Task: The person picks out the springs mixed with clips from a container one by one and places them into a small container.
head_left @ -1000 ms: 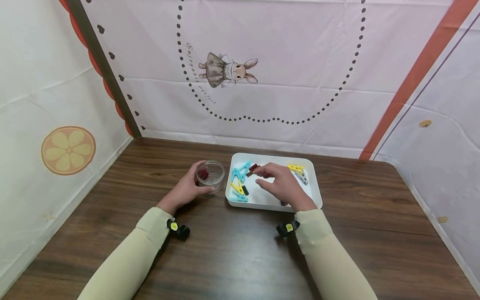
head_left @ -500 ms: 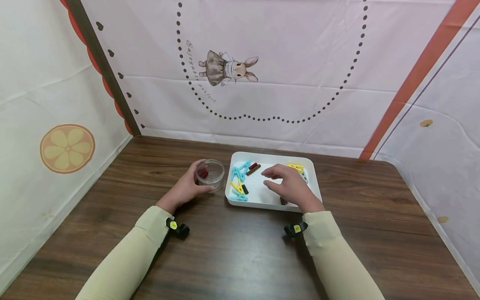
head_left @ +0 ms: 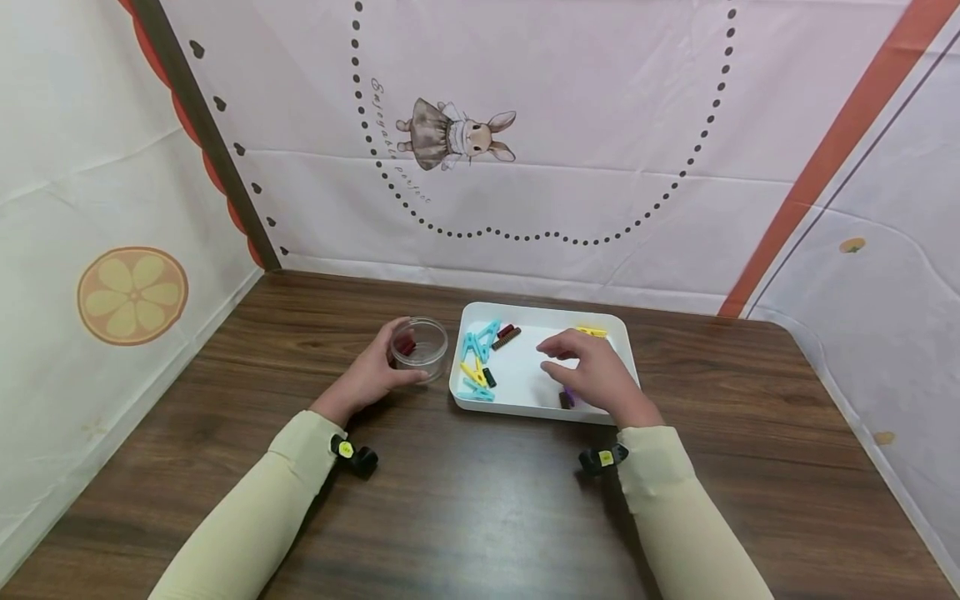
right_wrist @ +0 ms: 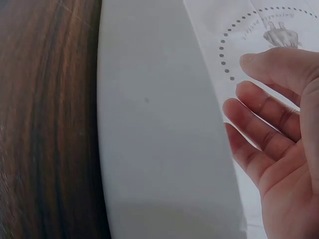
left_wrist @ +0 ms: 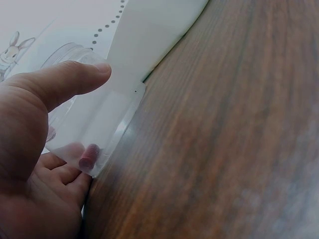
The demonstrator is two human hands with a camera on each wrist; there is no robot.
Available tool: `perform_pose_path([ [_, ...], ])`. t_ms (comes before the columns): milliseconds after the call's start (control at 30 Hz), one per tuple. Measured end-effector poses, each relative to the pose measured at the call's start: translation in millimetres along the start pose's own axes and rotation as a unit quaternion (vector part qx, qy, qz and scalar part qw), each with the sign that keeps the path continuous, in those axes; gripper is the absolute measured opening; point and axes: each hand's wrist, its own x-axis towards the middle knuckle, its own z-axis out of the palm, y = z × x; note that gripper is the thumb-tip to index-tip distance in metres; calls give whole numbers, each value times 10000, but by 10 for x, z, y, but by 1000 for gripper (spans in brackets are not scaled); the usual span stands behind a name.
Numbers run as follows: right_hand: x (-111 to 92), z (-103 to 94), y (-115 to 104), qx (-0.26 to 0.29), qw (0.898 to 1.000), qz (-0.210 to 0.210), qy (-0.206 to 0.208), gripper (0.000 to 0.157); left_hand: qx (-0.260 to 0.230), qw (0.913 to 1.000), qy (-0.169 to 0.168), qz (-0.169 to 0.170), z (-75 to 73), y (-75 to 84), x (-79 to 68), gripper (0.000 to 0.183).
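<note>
My left hand grips a clear round jar from its left side, thumb in front and fingers behind. Inside the jar lies a small dark red ribbed cylinder. Over the right part of a white tray hangs my right hand, fingers loosely bent and apart, with nothing between them. The tray's left part holds turquoise clips, a yellow clip and a black piece. Behind these lie a brown ribbed stick and a dark red piece.
At the tray's back right lies another yellow clip, partly covered by the right hand. Near the front wall sits a dark brown piece beside something purple. A patterned cloth hangs behind the wooden table.
My right hand has moved right over the tray, away from the brown stick and the dark red piece, which now show fully. The left hand stays on the jar.
</note>
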Motion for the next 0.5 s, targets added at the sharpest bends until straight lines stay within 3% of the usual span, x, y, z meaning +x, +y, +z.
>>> perform_pose_path([
  [200, -24, -63, 56, -17, 9999, 86, 86, 21, -25, 10000, 5, 2, 4, 3, 3, 99],
  [500, -69, -136, 160, -118, 9997, 162, -135, 20, -50, 10000, -21, -15, 3, -21, 12, 100],
])
